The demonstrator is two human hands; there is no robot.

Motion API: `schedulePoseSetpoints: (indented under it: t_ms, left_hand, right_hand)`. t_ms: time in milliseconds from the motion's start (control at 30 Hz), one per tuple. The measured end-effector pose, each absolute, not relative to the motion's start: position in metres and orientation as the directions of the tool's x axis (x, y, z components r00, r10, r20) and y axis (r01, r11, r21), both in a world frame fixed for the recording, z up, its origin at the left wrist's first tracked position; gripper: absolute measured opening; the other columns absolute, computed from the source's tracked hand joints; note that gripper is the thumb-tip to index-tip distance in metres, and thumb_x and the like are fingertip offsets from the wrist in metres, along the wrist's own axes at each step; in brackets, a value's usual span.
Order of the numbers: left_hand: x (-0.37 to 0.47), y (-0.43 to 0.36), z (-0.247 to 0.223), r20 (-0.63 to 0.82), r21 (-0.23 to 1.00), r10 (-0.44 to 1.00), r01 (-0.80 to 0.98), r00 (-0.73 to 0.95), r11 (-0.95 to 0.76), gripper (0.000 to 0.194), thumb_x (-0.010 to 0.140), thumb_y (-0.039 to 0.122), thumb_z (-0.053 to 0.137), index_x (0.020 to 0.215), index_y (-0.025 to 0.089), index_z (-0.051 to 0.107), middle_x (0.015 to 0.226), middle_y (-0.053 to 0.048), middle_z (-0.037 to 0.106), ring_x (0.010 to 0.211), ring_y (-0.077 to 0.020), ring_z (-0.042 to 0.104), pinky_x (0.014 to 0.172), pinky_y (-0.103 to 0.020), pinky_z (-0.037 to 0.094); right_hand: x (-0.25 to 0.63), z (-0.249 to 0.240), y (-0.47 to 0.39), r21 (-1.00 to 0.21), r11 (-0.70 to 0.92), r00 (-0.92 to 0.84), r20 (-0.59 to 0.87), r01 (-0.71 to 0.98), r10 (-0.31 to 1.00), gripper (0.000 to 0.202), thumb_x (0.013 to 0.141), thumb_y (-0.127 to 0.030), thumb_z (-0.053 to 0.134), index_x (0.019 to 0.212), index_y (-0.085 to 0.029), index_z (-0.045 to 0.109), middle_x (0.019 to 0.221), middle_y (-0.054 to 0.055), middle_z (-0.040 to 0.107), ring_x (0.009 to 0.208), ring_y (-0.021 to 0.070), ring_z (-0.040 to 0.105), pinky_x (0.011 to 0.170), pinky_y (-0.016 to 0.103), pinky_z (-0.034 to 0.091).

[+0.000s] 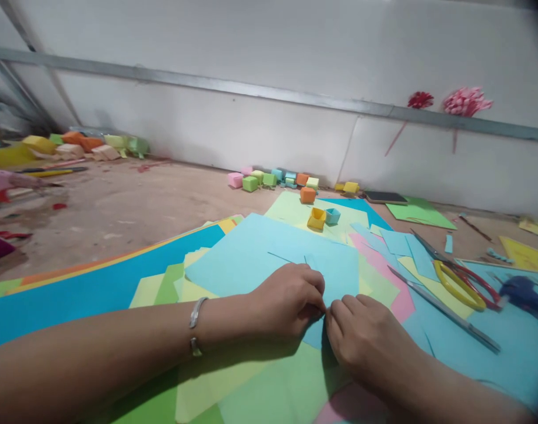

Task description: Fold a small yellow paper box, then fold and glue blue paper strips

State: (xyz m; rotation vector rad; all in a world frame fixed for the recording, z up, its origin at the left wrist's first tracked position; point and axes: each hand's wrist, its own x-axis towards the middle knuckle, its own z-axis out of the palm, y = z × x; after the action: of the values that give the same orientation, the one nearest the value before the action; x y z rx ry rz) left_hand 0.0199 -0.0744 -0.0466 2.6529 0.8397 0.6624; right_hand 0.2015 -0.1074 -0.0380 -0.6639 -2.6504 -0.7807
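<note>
Head view: the left hand [295, 300] and right hand [361, 333] are closed, pinched fingertips meeting; what they grip is hidden. The flat light-blue paper sheet [269, 235] lies under the left hand, reaching beyond its knuckles towards a small open yellow paper box [316, 219].

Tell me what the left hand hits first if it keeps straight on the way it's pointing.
Probably the right hand: the left hand points at it across the light blue paper, fingertips nearly meeting. Any height difference is hard to judge from this view.
</note>
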Motion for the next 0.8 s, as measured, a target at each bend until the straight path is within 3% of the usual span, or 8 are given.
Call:
schedulePoseSetpoints:
  t_ms: [200, 333, 433, 567, 600, 667, 733, 800]
  left_hand:
    - [0.018, -0.075, -0.047, 0.432, 0.406, 0.615, 0.467, 0.66, -0.786, 0.011, 0.077, 0.014, 0.065, 0.086, 0.017, 0.071, 0.092, -0.006, 0.069, 0.085, -0.02, 0.06, 0.077, -0.034, 0.045]
    - [0.015, -0.073, -0.038, 0.675, 0.386, 0.611, 0.508, 0.413, -0.77, 0.018, 0.082, 0.025, 0.067, 0.099, 0.018, 0.067, 0.107, -0.009, 0.066, 0.103, -0.0234, 0.056, 0.092, -0.04, 0.041]
    - [0.011, -0.079, -0.032, 0.854, 0.266, 0.467, 0.578, 0.229, -0.771, 0.009, 0.088, 0.027, 0.061, 0.088, 0.018, 0.064, 0.093, -0.008, 0.066, 0.09, -0.0213, 0.057, 0.083, -0.038, 0.043]
    - [0.012, -0.098, -0.035, 0.784, -0.114, 0.187, 0.433, 0.592, -0.894, 0.018, 0.091, 0.027, 0.056, 0.077, 0.021, 0.065, 0.063, -0.001, 0.061, 0.058, -0.0152, 0.049, 0.055, -0.031, 0.036]
    - [0.014, -0.102, -0.036, 0.724, -0.085, 0.209, 0.385, 0.657, -0.919, 0.017, 0.091, 0.03, 0.057, 0.079, 0.021, 0.067, 0.059, 0.0, 0.059, 0.054, -0.0145, 0.048, 0.051, -0.03, 0.034]
    - [0.021, -0.105, -0.039, 0.651, 0.274, 0.491, 0.424, 0.579, -0.863, 0.023, 0.088, 0.039, 0.06, 0.082, 0.019, 0.068, 0.065, -0.004, 0.064, 0.057, -0.0158, 0.052, 0.05, -0.028, 0.037]
    - [0.028, -0.102, -0.039, 0.381, 0.763, 0.837, 0.378, 0.393, -0.524, 0.025, 0.083, 0.041, 0.065, 0.088, 0.017, 0.068, 0.073, -0.004, 0.067, 0.057, -0.0144, 0.055, 0.051, -0.025, 0.042]
    - [0.033, -0.097, -0.037, 0.091, 0.972, 0.956, 0.184, 0.278, -0.146, 0.026, 0.079, 0.041, 0.065, 0.086, 0.016, 0.067, 0.069, -0.002, 0.064, 0.051, -0.0118, 0.052, 0.047, -0.023, 0.042]
  right_hand:
    - [0.206, -0.037, -0.093, 0.316, 0.768, -0.791, 0.482, 0.558, 0.376, 0.032, 0.079, 0.001, 0.042, 0.058, -0.019, 0.055, 0.052, 0.003, 0.051, 0.048, 0.0168, 0.041, 0.049, 0.033, 0.02]
    - [0.209, -0.031, -0.084, -0.225, 0.763, -0.512, 0.623, 0.606, 0.591, 0.021, 0.084, -0.01, 0.046, 0.069, -0.018, 0.058, 0.06, 0.0, 0.054, 0.055, 0.0127, 0.047, 0.053, 0.026, 0.034]
    - [0.209, -0.027, -0.079, -0.734, 0.486, -0.201, 0.447, 0.474, 0.872, 0.014, 0.084, -0.022, 0.054, 0.071, -0.02, 0.059, 0.063, -0.001, 0.057, 0.057, 0.0125, 0.05, 0.055, 0.025, 0.041]
    - [0.205, -0.029, -0.073, -0.994, 0.079, 0.001, 0.079, 0.072, 0.997, 0.019, 0.077, -0.035, 0.066, 0.069, -0.018, 0.061, 0.064, 0.0, 0.059, 0.056, 0.0124, 0.048, 0.052, 0.025, 0.041]
    - [0.203, -0.029, -0.073, -0.999, 0.029, 0.009, 0.029, -0.014, 1.0, 0.021, 0.075, -0.036, 0.068, 0.069, -0.018, 0.061, 0.064, 0.001, 0.059, 0.056, 0.0121, 0.048, 0.052, 0.024, 0.04]
    - [0.2, -0.03, -0.077, -0.993, -0.035, -0.01, -0.034, -0.112, 0.999, 0.024, 0.072, -0.038, 0.072, 0.07, -0.017, 0.06, 0.065, 0.001, 0.059, 0.056, 0.0116, 0.047, 0.052, 0.024, 0.04]
    - [0.195, -0.029, -0.084, -0.994, -0.049, -0.048, -0.044, -0.1, 0.998, 0.025, 0.072, -0.04, 0.071, 0.069, -0.018, 0.059, 0.064, 0.0, 0.058, 0.056, 0.0117, 0.047, 0.053, 0.024, 0.041]
    - [0.191, -0.028, -0.091, -1.0, -0.008, -0.087, -0.008, -0.008, 0.996, 0.025, 0.074, -0.04, 0.068, 0.068, -0.018, 0.059, 0.061, -0.001, 0.056, 0.056, 0.0122, 0.048, 0.054, 0.025, 0.041]
